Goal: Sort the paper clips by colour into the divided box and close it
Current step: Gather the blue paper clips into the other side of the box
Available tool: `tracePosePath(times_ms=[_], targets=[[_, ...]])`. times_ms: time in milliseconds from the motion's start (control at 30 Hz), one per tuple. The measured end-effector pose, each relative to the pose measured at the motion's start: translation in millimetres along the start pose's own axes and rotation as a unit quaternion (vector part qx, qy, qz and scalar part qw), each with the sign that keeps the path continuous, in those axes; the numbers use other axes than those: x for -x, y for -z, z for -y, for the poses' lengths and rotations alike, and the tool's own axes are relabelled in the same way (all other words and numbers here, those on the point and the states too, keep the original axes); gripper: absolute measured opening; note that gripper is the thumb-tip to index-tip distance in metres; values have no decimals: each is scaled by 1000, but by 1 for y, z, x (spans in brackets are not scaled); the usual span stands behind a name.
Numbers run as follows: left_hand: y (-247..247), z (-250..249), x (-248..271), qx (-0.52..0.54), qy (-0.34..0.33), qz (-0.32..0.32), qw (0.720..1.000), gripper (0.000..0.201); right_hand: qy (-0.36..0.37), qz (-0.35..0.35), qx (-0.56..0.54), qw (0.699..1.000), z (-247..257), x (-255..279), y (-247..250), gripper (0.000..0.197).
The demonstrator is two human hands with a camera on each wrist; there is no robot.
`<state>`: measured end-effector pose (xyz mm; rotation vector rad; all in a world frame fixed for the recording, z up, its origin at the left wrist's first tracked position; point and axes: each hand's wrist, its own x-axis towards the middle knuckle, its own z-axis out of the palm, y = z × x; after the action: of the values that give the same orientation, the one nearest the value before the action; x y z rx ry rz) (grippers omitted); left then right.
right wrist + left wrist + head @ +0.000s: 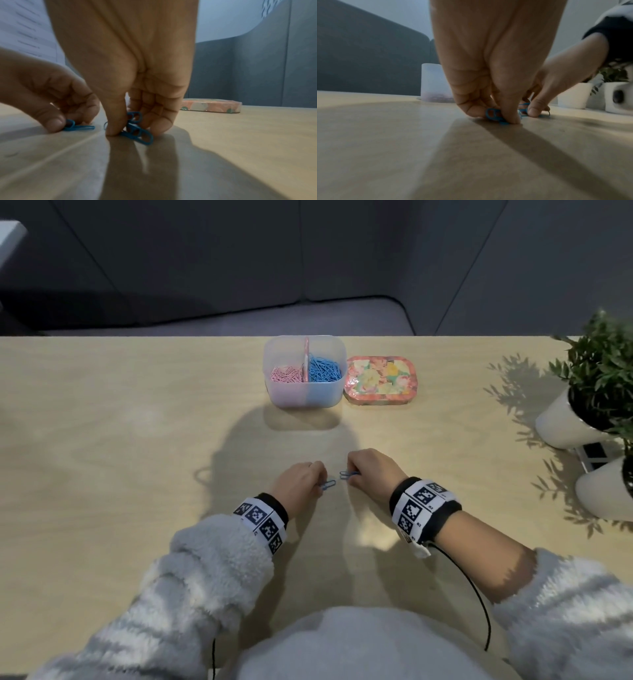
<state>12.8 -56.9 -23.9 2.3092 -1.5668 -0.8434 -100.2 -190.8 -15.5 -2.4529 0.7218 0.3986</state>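
Observation:
The translucent divided box point(272, 392) stands open at the table's far middle, pink clips point(286, 374) in its left half and blue clips point(325, 369) in its right half. Its floral lid point(379, 381) lies flat just right of it. Near me, my left hand point(301, 484) pinches blue paper clips point(327, 484) against the tabletop, thumb and fingertips down point(494, 115). Close to its right, my right hand point(371, 474) pinches other blue paper clips point(348, 474) on the table, seen up close point(135, 129).
Two white pots with green plants point(582, 405) stand at the table's right edge, a small striped card point(594, 453) between them. A dark padded bench point(205, 313) runs behind the far edge. A black cable point(479, 594) trails from my right wristband.

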Motion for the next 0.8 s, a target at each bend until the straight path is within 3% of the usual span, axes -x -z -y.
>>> tracePosePath(times_ms=[133, 300, 400, 600, 667, 800], targets=[[-1, -3, -6, -38, 12, 19, 999, 19, 0, 0, -52, 999, -3, 3, 15, 13], [-7, -8, -6, -108, 3, 8, 994, 16, 6, -146, -123, 982, 27, -39, 88, 30], [-4, -10, -5, -116, 2, 14, 993, 17, -2, -201, -149, 968, 46, -72, 123, 19], [14, -6, -4, -66, 0, 31, 997, 18, -47, -202, -168, 964, 60, -112, 130, 14], [32, -2, -13, -26, 2, 3, 1000, 17, -51, -209, -173, 961, 59, -111, 126, 19], [79, -5, -43, 22, -41, -152, 987, 17, -41, -289, -194, 936, 41, -96, 124, 22]])
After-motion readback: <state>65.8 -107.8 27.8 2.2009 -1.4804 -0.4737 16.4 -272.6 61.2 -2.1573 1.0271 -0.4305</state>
